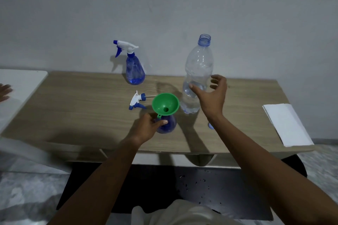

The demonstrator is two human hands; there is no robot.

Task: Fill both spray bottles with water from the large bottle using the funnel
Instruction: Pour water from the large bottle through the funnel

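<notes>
Pale cloth (182, 212) on the lap at 6 o'clock, closest of all. Two bare arms reaching up from there to the wooden table (82, 105).

Left hand (148, 126) wrapped round the open spray bottle (169, 124) near the front edge. Thumb laid across its near side, other fingers curled round the 9 o'clock side and mostly hidden. Green funnel (165, 104) sitting upright in that bottle's neck, just above the thumb. Wide mouth up, small hole showing at the bottom, little tab poking toward the hand. Blue see-through bottle under it, mostly covered; cannot tell how much water inside.

Right hand (213, 96) at 3 o'clock of the funnel, fingers spread wide and a bit bent, not closed on anything. Large bottle (198, 71) standing in the gap between thumb and fingers, thumb tip in front of its lower half. Touching or not, cannot tell. Clear and crinkly, cap off, water only in the lower part.

Loose spray head (138, 100) lying on its side at 9 o'clock of the funnel. Second spray bottle (135, 67) upright at 12 o'clock by the wall, spray head on, a little blue water at the bottom.
</notes>
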